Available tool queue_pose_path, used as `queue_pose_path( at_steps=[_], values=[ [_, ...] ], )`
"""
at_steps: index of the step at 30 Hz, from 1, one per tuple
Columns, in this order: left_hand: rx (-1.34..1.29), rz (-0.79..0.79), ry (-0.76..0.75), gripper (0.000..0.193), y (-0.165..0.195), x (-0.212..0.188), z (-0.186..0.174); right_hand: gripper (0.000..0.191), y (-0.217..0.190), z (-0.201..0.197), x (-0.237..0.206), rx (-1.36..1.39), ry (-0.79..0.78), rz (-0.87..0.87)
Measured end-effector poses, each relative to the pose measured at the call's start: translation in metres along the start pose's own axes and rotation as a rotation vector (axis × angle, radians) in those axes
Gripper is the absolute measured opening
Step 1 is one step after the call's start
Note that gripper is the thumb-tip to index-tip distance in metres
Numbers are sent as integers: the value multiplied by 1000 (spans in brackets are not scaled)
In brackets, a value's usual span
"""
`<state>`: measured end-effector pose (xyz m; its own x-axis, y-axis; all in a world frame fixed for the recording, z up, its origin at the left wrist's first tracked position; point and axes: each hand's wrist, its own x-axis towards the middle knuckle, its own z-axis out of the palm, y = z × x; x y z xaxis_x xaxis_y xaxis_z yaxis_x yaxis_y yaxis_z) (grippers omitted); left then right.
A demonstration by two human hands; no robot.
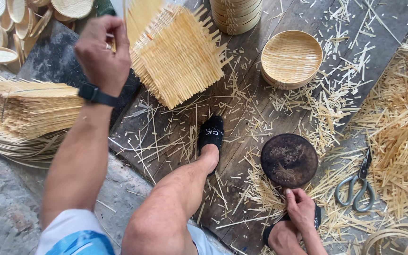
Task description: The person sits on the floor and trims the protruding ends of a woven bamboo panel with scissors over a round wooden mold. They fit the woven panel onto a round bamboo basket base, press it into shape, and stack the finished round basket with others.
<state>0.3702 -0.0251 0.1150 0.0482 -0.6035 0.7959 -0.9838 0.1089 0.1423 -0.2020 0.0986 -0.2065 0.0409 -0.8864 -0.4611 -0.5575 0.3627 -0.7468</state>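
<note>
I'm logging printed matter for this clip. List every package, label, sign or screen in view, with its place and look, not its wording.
Slipper: on the person's foot at the middle of the plank floor; black, with a small patch of white lettering on the strap.
Wristband: on the left wrist, upper left; black, no screen face shows.
No packages, signs or other labels in view.

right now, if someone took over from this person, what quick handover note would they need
Left hand is raised, gripping a square woven bamboo mat by its edge.
Right hand is low, fingertips at the rim of the dark round disc.
Scissors lie right of the disc; finished round baskets are stacked beyond it.
Done: mat woven, ends untrimmed. Left: the mat is not yet on the disc.
</note>
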Motion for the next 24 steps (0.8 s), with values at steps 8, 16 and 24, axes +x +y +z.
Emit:
queue_pose_path(
  at_steps=[8, 16, 24],
  values=[
    [-398, 481, -420, 20, 204, -12, 14, 45, -49, -58, -4, 668, -173, -280],
    [-781, 383, -1087, 29, 387, -193, 105, 35, -31, -61, 20, 832, -17, 117],
    [-390, -721, -804, 81, 291, -240, 197, 28, -27, -65, 52, 563, 43, 85]
  ],
)
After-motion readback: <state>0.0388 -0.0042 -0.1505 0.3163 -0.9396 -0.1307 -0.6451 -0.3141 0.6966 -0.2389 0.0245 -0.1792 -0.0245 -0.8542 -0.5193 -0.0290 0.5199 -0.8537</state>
